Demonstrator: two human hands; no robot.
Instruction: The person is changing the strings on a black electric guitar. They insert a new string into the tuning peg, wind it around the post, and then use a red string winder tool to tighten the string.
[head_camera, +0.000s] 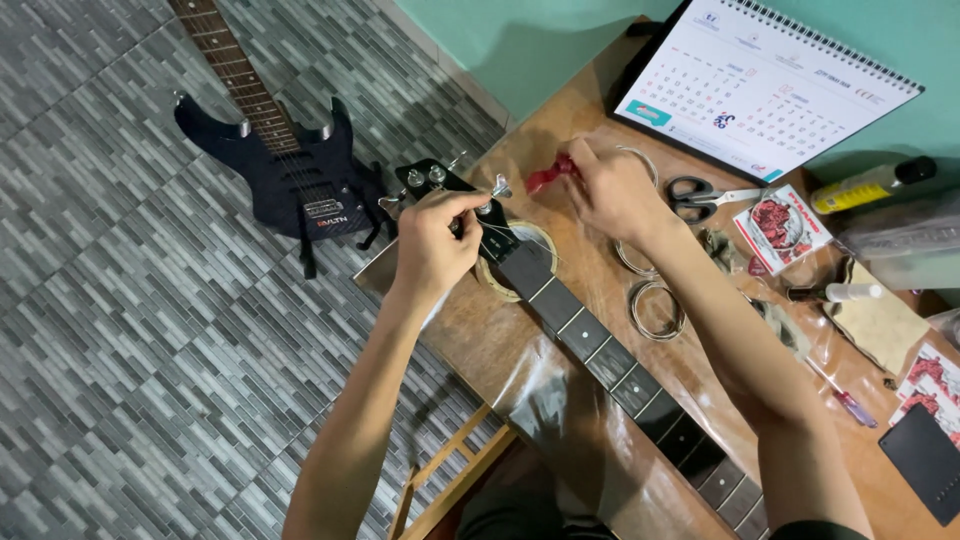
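A guitar neck with a dark fretboard lies diagonally across the wooden table, its black headstock at the table's left corner. My left hand is closed on the headstock by the tuning pegs, pinching a thin string. My right hand is above the table just right of the headstock, gripping a small red-handled tool. A coiled string lies under the headstock end.
Coiled strings, scissors, a desk calendar, string packets, a screwdriver, a yellow tube and a black plate lie on the table. A black electric guitar lies on the tiled floor. A wooden stool stands below.
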